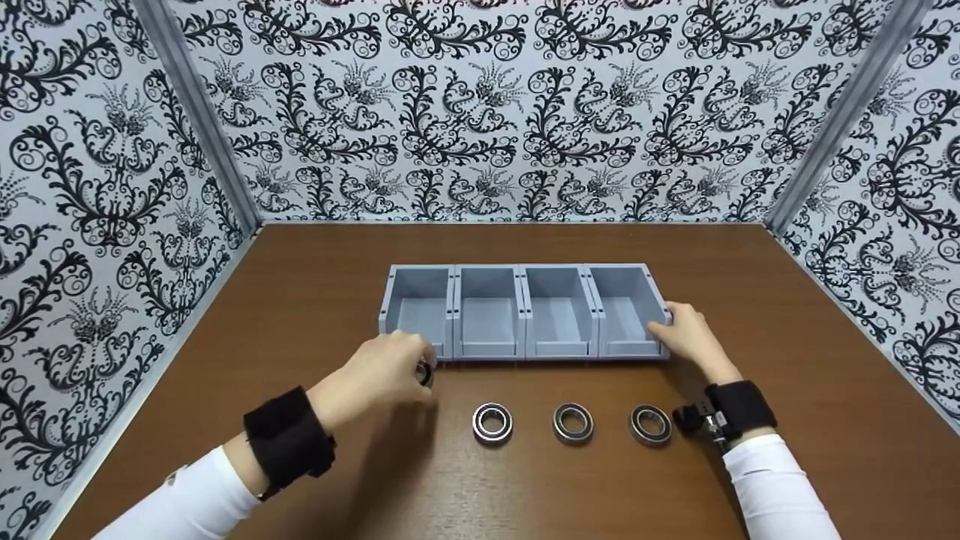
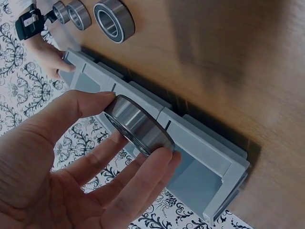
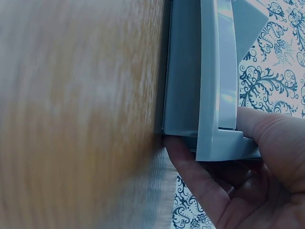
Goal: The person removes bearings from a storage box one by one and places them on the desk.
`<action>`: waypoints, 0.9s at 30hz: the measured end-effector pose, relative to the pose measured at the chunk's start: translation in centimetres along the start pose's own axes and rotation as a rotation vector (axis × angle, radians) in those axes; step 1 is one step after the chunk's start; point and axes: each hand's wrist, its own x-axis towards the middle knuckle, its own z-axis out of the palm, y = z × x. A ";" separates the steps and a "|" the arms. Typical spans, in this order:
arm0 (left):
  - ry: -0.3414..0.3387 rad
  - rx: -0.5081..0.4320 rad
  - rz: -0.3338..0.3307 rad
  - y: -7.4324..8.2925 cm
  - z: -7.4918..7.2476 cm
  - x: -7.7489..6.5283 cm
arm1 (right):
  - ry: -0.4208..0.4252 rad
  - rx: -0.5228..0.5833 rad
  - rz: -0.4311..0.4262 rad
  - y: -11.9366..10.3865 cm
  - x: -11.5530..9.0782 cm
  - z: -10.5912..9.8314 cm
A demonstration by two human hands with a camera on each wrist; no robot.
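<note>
My left hand (image 1: 391, 367) pinches a ball bearing (image 2: 139, 125) between thumb and fingertips, a steel ring with a dark edge. It hovers just in front of the leftmost compartment of a grey four-part bin row (image 1: 487, 350). At the opposite end, my right hand (image 1: 691, 337) grips the bin row's right side wall, thumb over the rim and fingers along the outside, as the right wrist view (image 3: 228, 143) shows. Three more bearings lie flat in a row before the bins: a left one (image 1: 493, 423), a middle one (image 1: 573, 423) and a right one (image 1: 650, 425).
The bins stand on a brown wooden table (image 1: 525, 495), their compartments holding nothing visible. Black-and-white patterned panels (image 1: 480, 112) rise behind and on both sides, joined by grey corner posts (image 1: 199, 112). Each wrist wears a black band (image 1: 289, 439).
</note>
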 end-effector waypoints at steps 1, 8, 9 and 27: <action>-0.001 -0.001 0.002 0.0 0.1 -0.1 | 0.000 0.003 0.003 0.0 0.0 0.0; -0.024 0.005 0.016 0.2 0.4 -0.6 | -0.005 0.006 -0.007 -0.1 -0.1 0.1; -0.027 0.004 0.016 0.3 0.4 -0.6 | -0.005 0.001 -0.013 -0.1 -0.1 0.0; -0.045 -0.017 0.010 0.6 1.5 -1.6 | 0.012 -0.013 -0.023 0.0 0.1 0.1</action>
